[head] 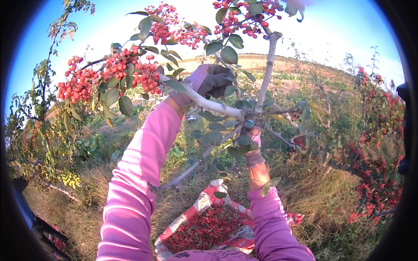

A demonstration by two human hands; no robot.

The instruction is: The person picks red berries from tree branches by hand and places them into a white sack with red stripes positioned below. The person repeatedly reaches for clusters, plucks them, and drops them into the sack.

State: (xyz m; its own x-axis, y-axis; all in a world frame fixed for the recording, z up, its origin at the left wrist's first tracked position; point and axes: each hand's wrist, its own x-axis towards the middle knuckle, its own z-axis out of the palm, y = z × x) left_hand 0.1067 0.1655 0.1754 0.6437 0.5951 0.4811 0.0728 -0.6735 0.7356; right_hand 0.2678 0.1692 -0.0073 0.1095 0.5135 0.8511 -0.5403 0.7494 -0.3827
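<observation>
My left hand point(214, 80), in a pink and dark grey glove, reaches up behind a pale, thick branch point(209, 103) of a prickly ash tree. Its fingers look curled among leaves, and whatever they touch is hidden. Clusters of red Sichuan pepper berries point(119, 67) hang left of that hand. More red berry clusters point(245, 19) sit on the upper twigs. Lower down, my right hand point(255, 133), also gloved, is behind the fork of the branches. Leaves and wood cover most of it, so its fingers cannot be made out.
Below my arms, an opened red-and-white sack point(200, 204) holds picked red berries point(205, 228) mixed with leaves. A bare lower branch point(183, 176) crosses in front of my forearms. Berry-laden shrubs point(375, 182) stand at right, dry grass point(94, 182) around.
</observation>
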